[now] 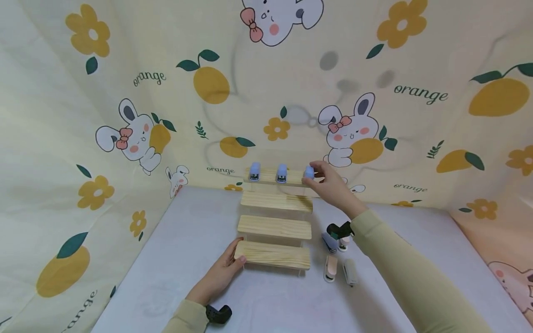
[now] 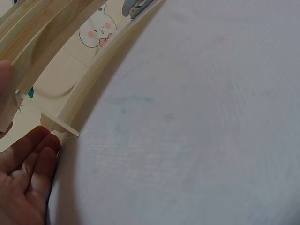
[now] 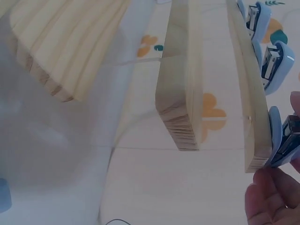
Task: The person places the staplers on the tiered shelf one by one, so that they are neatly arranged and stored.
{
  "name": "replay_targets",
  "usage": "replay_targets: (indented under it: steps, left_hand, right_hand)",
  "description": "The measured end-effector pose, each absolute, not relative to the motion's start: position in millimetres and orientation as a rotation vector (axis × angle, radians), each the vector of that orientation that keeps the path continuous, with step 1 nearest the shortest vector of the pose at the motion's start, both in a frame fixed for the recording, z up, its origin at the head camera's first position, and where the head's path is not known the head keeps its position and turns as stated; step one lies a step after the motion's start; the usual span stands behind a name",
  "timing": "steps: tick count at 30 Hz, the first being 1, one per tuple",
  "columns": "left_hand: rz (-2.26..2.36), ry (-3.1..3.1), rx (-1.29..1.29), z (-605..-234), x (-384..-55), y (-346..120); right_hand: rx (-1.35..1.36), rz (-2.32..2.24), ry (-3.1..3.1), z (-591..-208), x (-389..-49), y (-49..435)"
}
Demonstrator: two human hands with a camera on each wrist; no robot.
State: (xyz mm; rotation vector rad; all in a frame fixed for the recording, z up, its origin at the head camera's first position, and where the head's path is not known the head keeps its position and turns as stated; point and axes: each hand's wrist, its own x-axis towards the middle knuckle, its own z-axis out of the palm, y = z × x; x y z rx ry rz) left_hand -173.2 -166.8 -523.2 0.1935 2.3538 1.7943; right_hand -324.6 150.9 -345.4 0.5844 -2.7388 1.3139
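My right hand [image 1: 333, 185] pinches a small light-blue stapler [image 1: 309, 172] at the right end of the top board of a stepped wooden shelf [image 1: 272, 254]. In the right wrist view that stapler [image 3: 276, 136] touches the board, with fingertips around it. Two more light-blue staplers, one in the middle [image 1: 281, 173] and one at the left [image 1: 255, 171], stand on the same board. My left hand [image 1: 220, 273] grips the left end of the lowest board, its thumb near the front edge. In the left wrist view several of its fingers [image 2: 44, 164] are curled below the board.
Right of the shelf, on the white tabletop [image 1: 166, 286], lie a blue-grey stapler [image 1: 330, 242], a small pale one [image 1: 343, 243], a pink one [image 1: 331, 268] and a grey-white one [image 1: 350, 272]. A patterned cloth [image 1: 166, 46] hangs behind the shelf.
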Motion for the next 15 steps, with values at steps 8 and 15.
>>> replay_targets:
  steps: [8, 15]
  left_hand:
    - [1.802, 2.349, 0.204, -523.1, -172.0, -167.1]
    - [1.805, 2.341, 0.198, -522.3, -171.9, -166.3]
  right_hand:
    - [0.633, 1.324, -2.751, -348.9, -322.0, 154.8]
    - [0.599, 1.307, -2.790, -353.9, -308.3, 171.1]
